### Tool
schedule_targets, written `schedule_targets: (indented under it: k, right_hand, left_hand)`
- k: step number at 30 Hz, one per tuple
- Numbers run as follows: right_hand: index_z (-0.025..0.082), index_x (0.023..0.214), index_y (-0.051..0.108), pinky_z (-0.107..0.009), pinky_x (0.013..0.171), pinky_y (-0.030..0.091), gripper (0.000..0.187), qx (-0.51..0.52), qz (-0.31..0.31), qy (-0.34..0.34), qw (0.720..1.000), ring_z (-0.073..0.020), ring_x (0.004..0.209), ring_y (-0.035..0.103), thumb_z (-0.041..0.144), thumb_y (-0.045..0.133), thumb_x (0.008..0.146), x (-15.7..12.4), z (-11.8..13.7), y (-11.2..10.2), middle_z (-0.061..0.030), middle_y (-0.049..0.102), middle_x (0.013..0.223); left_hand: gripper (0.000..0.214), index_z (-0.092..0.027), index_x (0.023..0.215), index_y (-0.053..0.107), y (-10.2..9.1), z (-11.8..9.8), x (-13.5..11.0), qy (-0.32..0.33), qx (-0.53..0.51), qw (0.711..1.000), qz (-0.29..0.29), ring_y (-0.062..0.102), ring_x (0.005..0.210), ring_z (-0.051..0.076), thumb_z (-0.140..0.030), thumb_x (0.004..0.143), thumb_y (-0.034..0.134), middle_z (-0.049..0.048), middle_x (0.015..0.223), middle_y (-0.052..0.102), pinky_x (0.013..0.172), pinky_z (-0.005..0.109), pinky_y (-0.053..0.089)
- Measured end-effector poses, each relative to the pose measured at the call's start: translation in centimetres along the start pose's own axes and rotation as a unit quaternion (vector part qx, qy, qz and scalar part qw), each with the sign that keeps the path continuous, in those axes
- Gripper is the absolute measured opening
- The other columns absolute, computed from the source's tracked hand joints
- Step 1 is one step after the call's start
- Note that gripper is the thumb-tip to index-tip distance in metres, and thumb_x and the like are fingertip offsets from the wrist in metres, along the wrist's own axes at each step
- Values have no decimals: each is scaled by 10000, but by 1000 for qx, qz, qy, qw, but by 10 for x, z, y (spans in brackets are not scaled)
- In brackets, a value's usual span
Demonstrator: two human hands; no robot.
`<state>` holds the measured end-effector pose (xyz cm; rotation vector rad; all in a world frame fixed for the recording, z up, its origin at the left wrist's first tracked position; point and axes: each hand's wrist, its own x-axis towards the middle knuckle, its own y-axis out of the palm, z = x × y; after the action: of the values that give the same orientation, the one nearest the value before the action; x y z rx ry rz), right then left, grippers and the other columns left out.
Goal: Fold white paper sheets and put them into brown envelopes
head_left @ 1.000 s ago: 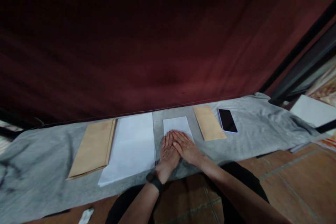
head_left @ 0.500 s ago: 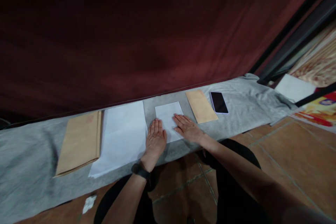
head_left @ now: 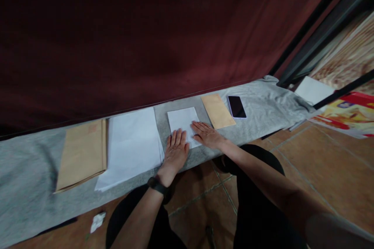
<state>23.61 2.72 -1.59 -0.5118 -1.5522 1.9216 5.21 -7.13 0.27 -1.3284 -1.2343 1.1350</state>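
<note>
A small folded white sheet (head_left: 181, 120) lies on the grey cloth (head_left: 29, 171) in front of me. My left hand (head_left: 175, 151) rests flat on its near left corner, fingers stretched out, a dark band on the wrist. My right hand (head_left: 208, 135) lies flat on the sheet's near right edge, fingers extended to the left. Neither hand grips anything. Just right of the sheet is a small brown envelope (head_left: 217, 111), and beyond it a dark phone (head_left: 236, 106).
Left of my hands lies a stack of large white paper (head_left: 131, 146), then a stack of large brown envelopes (head_left: 82, 153). A dark red curtain (head_left: 146, 39) hangs behind the cloth. Tiled floor (head_left: 321, 163) spreads to the right, with a crumpled scrap (head_left: 97, 221) near my knee.
My hands, stacked together on the sheet a second ago, have spread apart to its left and right sides. The camera has swung to the right.
</note>
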Motion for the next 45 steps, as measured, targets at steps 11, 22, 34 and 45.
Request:
schedule_targets:
  k: [11,22,34,45]
  right_hand:
    - [100,1535,367,-464,1237,247,570,-6,-26,13,1000,-241,1498,294,396,352,1049,-2,4,2,-146,328,1605]
    - [147,1588,235,-450,1247,245,581,63,-82,-25,994,-185,1516,240,403,240,1067,8,47,12,-83,281,1635]
    - [129,1575,280,-460,1240,235,619,-14,-90,18,996,-233,1509,266,462,321,1054,-9,24,23,-126,283,1625]
    - [131,1584,257,-504,1220,273,635,-16,-101,51,993,-274,1499,290,437,376,1041,-19,16,19,-138,304,1616]
  left_hand:
    - [609,-58,1533,338,13,-6,0,-41,6,998,-48,234,1519,288,-371,1011,334,177,1624,280,1232,471,245]
    - [631,-95,1570,249,25,-8,18,9,-12,996,-84,215,1524,251,-201,955,340,143,1629,294,1241,461,249]
    - [612,-26,1540,277,31,8,7,-63,-18,988,-142,222,1520,287,-276,986,349,210,1607,309,1215,496,300]
    - [604,-135,1542,323,8,4,-4,-16,-19,993,-117,215,1527,284,-338,981,413,122,1633,295,1232,525,248]
